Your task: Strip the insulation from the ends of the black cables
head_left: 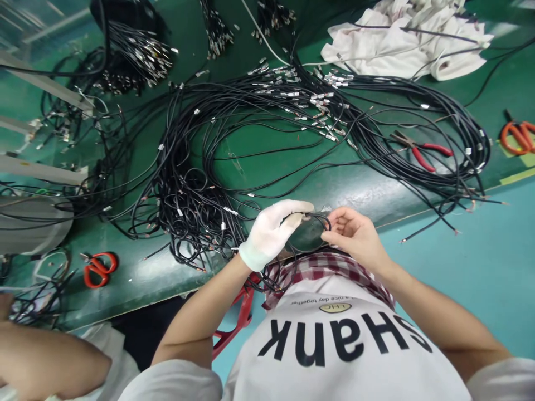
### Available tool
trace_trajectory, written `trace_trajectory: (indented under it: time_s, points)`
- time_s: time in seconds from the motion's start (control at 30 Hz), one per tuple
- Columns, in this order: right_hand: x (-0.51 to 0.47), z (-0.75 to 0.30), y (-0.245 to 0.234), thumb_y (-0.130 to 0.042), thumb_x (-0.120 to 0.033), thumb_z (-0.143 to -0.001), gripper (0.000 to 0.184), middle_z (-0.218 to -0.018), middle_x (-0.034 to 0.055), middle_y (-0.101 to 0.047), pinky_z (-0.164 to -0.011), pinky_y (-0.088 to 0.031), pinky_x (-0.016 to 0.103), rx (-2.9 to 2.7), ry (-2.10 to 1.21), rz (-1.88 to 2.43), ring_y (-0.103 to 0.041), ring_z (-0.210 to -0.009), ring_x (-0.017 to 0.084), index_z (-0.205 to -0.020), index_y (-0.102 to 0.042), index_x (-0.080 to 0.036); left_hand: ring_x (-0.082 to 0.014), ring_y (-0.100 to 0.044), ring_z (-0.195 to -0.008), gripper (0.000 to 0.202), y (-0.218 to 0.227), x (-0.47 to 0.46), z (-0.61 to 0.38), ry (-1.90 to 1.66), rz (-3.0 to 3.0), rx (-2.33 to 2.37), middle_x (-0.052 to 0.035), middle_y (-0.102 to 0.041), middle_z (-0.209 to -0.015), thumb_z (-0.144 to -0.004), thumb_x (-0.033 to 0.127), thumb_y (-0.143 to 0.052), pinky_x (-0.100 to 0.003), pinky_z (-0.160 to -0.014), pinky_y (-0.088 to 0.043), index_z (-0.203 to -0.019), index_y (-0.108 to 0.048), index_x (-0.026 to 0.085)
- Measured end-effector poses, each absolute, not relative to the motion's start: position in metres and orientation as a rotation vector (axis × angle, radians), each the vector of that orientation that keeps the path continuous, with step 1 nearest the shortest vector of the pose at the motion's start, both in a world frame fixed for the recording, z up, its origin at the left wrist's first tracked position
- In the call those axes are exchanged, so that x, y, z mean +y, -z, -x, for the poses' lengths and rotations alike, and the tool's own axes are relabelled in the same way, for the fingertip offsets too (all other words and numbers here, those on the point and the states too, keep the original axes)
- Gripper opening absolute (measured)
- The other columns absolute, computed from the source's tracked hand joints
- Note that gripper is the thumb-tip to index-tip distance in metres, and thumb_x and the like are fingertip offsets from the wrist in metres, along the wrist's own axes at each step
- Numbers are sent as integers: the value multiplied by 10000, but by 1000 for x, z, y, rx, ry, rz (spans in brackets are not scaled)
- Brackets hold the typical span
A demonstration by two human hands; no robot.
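A black cable [320, 216] runs in a small loop between my two hands, just above the table's front edge. My left hand [276, 225], in a white glove, pinches it between thumb and fingers. My bare right hand [350, 231] has its fingers curled round the other side of the loop. More of the cable hangs by my lap, partly hidden behind the gloved hand. Close to my left hand lies a tangled heap of black cables [188, 206] with stripped copper ends and white tags.
On the green table [267, 139] lie a coiled cable bundle [472, 133], red-handled pliers [424, 153], orange scissors [518, 136], more orange scissors [99, 269] and white cloths [401, 44]. Tied cable bunches [137, 53] lie at the back left. A co-worker's arm [50, 356] shows at lower left.
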State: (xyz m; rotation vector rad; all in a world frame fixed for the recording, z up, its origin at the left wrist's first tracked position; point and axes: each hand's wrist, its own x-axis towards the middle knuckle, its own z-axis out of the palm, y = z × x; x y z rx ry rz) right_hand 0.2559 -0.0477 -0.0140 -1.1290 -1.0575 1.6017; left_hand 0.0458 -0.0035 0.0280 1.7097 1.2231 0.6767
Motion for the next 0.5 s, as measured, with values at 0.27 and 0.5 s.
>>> trace_trajectory:
  time_s: [0.27, 0.5]
  points:
    - [-44, -243, 21, -650, -283, -889, 100, -957, 65, -520, -667, -507, 364, -1579, -726, 1322, -543, -771, 183, -814, -594, -247, -174, -717, -996, 238, -12, -14, -51, -838, -1688, 1399, -30, -753, -1095, -937, 272, -576, -300, -947, -578, -1114, -727, 218]
    - [-43, -271, 1, -793, -405, -780, 551, -1220, 108, -532, -952, -483, 494, -1820, -732, 1195, -545, -1116, 305, -1292, -613, -310, -145, -732, -871, 254, -35, -23, -58, -1186, -1378, 1288, -33, -753, -988, -945, 277, -604, -274, -855, -607, -1181, -654, 201]
